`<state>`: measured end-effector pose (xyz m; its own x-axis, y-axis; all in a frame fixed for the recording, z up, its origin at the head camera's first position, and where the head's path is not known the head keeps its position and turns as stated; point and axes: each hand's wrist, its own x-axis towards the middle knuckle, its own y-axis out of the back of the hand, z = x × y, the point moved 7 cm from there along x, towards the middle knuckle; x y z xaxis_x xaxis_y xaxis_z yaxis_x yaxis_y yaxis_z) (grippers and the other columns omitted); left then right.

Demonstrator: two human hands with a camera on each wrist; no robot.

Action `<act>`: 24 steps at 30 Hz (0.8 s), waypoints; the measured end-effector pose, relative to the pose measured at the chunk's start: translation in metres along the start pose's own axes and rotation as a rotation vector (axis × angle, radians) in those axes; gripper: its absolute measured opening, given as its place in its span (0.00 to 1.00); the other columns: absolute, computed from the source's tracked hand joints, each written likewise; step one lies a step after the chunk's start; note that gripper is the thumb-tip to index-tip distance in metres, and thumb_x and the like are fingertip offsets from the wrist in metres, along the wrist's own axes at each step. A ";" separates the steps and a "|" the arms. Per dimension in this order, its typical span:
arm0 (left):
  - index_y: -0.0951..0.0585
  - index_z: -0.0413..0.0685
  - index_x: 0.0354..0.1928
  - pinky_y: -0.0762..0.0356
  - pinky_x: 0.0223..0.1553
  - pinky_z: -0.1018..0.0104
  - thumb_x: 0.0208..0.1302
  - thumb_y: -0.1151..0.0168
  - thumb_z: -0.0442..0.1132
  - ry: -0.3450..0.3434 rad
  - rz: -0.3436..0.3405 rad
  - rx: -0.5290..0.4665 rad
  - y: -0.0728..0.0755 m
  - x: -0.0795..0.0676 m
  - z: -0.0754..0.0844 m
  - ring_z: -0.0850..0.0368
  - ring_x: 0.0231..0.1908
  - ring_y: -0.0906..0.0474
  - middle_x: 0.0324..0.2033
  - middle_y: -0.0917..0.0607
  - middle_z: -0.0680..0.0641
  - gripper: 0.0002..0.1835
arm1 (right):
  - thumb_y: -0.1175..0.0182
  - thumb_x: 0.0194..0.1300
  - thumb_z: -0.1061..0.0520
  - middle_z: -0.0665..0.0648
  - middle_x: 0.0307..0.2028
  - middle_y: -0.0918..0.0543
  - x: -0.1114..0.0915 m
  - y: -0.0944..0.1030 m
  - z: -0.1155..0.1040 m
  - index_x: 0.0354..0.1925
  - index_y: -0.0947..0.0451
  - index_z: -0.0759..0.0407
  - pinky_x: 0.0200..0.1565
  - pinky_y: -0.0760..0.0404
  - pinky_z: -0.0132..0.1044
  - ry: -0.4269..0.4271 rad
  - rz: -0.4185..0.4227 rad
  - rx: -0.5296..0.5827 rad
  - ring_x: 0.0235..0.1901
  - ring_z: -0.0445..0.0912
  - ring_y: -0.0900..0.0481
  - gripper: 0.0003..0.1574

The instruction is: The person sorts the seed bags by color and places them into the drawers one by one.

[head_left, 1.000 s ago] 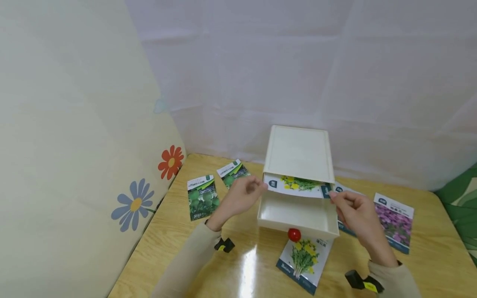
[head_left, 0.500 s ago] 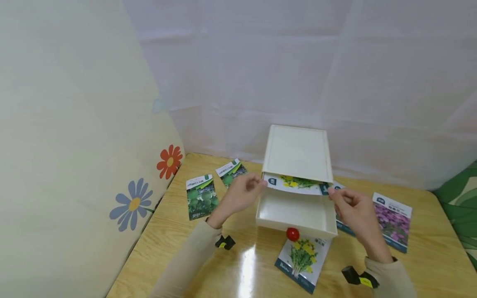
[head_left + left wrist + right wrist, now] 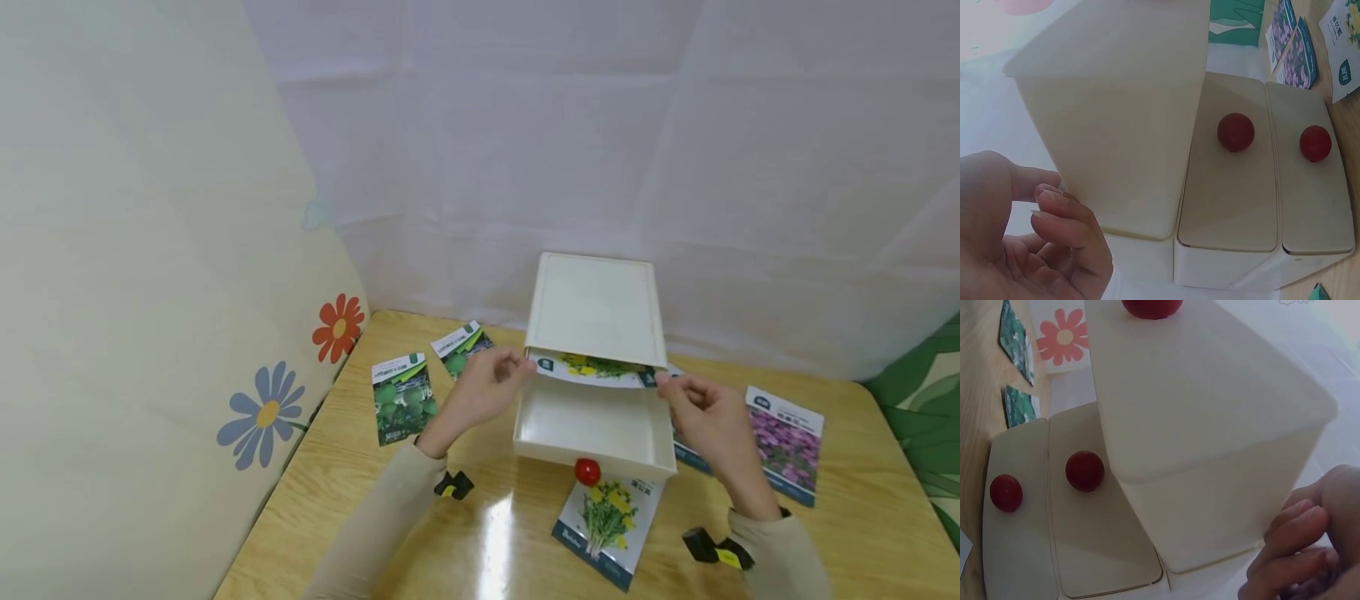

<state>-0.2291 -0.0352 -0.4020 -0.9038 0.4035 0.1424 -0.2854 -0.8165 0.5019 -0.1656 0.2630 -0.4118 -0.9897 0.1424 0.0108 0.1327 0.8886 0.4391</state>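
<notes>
A white drawer cabinet (image 3: 596,308) stands on the table with its top drawer (image 3: 592,425) pulled out. Yellow flowers show on a seed packet (image 3: 600,369) lying crosswise at the drawer's mouth, its far part hidden under the cabinet top. My left hand (image 3: 487,387) pinches the packet's left end between thumb and forefinger. At the other end, my right hand (image 3: 708,417) pinches the dark-banded corner. In both wrist views the drawer's wall hides the packet; the left hand (image 3: 1054,231) and right hand (image 3: 1304,544) are beside the drawer with fingers curled. A red knob (image 3: 587,472) sits on the drawer front.
Another yellow-flower packet (image 3: 603,533) lies before the drawer. Two green-leaf packets (image 3: 403,400) are at left; a purple-flower packet (image 3: 786,442) and a partly hidden one (image 3: 692,457) are at right. Two lower drawers with red knobs (image 3: 1235,132) are closed. A curtain hangs behind.
The seed packet has slid slightly farther back under the cabinet top, so a narrower strip shows. Both hands have moved a little with it, and the head view has shifted slightly.
</notes>
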 end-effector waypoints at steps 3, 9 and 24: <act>0.14 0.47 0.41 0.24 0.27 0.71 0.80 0.40 0.49 -0.016 0.007 0.008 0.000 0.001 -0.001 0.61 0.27 0.24 0.29 0.15 0.52 0.14 | 0.42 0.80 0.37 0.51 0.16 0.24 0.000 0.000 -0.002 0.48 0.15 0.66 0.13 0.32 0.40 0.012 0.014 -0.017 0.11 0.43 0.37 0.32; 0.15 0.48 0.38 0.23 0.28 0.71 0.80 0.39 0.49 -0.037 0.019 0.023 0.000 0.002 -0.003 0.61 0.27 0.24 0.28 0.16 0.53 0.14 | 0.41 0.81 0.41 0.53 0.16 0.23 0.001 0.001 -0.004 0.43 0.15 0.66 0.14 0.30 0.39 0.038 0.044 -0.044 0.12 0.44 0.34 0.28; 0.19 0.51 0.32 0.26 0.26 0.72 0.79 0.38 0.48 0.003 -0.001 0.017 -0.001 0.002 -0.007 0.61 0.27 0.26 0.26 0.19 0.53 0.15 | 0.43 0.82 0.41 0.49 0.15 0.28 0.002 -0.001 -0.001 0.32 0.21 0.66 0.15 0.30 0.38 0.045 0.070 -0.048 0.14 0.43 0.34 0.31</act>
<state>-0.2330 -0.0360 -0.4083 -0.9044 0.4033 0.1394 -0.2810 -0.8087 0.5167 -0.1680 0.2617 -0.4115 -0.9796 0.1831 0.0827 0.2002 0.8551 0.4783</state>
